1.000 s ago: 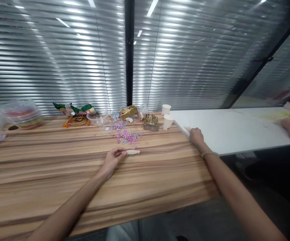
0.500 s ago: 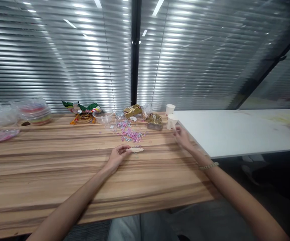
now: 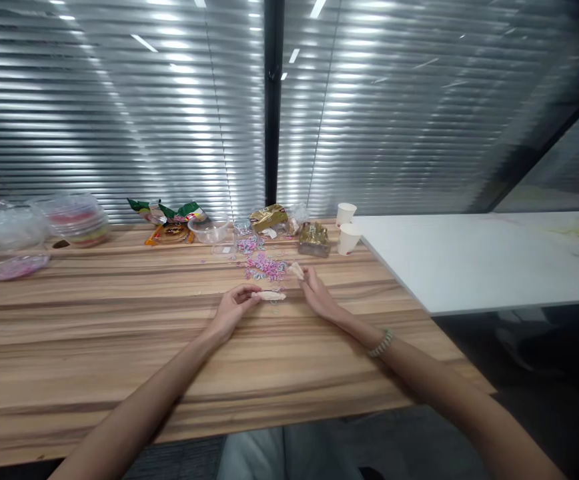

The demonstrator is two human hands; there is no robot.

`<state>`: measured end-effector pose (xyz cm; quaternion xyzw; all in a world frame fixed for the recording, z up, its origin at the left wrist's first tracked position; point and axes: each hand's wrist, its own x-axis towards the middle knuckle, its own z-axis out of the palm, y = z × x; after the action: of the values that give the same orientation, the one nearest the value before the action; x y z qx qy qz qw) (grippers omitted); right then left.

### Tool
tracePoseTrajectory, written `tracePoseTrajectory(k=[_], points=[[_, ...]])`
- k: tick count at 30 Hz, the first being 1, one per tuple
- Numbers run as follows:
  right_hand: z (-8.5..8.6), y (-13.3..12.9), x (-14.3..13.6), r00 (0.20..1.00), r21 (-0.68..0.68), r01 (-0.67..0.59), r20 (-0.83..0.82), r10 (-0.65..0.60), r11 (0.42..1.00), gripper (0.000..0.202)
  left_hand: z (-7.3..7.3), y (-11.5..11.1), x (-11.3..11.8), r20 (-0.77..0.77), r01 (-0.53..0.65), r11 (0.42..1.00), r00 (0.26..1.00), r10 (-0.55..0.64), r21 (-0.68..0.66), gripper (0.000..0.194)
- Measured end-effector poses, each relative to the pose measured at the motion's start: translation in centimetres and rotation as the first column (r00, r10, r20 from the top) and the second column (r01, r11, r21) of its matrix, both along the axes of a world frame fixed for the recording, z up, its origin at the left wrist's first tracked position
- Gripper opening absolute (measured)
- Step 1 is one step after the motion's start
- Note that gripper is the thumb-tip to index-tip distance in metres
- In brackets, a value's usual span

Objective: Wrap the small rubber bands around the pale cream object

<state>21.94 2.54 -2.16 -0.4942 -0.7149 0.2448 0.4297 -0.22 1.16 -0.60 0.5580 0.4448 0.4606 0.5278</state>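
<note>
My left hand (image 3: 233, 309) rests on the wooden table (image 3: 94, 353), its fingers pinching one end of a pale, elongated piece (image 3: 272, 295). To the right, my right hand (image 3: 315, 291) grips a small cream-coloured piece (image 3: 297, 271) at its fingertips. Just behind the hands lies a pile of small pink, purple and light blue bits (image 3: 267, 267). A few thin pale bits lie around the elongated piece. What the two held pieces are made of is too small to tell.
Two paper cups (image 3: 349, 239) stand behind my right hand, beside a gold-topped box (image 3: 313, 240). Farther left are a clear bowl (image 3: 208, 232), green snack bags (image 3: 189, 212) and stacked plastic containers (image 3: 77, 220). A white table (image 3: 469, 260) adjoins at right.
My right hand has moved left from beside the front paper cup to near the colourful pile, the cream-coloured piece now clearly visible in it. My left hand keeps its hold.
</note>
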Motion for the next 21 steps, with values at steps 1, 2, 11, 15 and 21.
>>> tracePoseTrajectory(k=[1, 2, 11, 15, 21], points=[[0.1, -0.1, 0.0, 1.000, 0.003, 0.000, 0.005, 0.000, 1.000, 0.023, 0.0, 0.0, 0.0, -0.004, 0.001, 1.000, 1.000, -0.001, 0.004, 0.035], [0.3, -0.2, 0.1, 1.000, 0.007, -0.004, 0.013, 0.004, 1.000, 0.026, 0.0, 0.0, 0.0, -0.006, 0.000, 1.000, 1.000, 0.000, 0.009, 0.035], [0.0, -0.1, -0.3, 0.986, 0.094, -0.005, 0.167, -0.011, 0.996, 0.029, 0.1, -0.2, 0.1, -0.004, -0.007, 0.999, 1.000, 0.007, 0.034, 0.033], [-0.4, 0.0, -0.1, 0.968, 0.113, 0.063, 0.234, -0.088, 0.992, 0.025, 0.4, -0.2, 0.0, -0.003, -0.014, 1.000, 1.000, 0.014, 0.023, 0.036], [-0.2, -0.4, -0.2, 0.980, 0.125, 0.038, 0.191, -0.062, 0.991, 0.021, 0.7, -0.2, -0.2, 0.041, -0.055, 0.998, 0.998, 0.056, -0.014, 0.039]])
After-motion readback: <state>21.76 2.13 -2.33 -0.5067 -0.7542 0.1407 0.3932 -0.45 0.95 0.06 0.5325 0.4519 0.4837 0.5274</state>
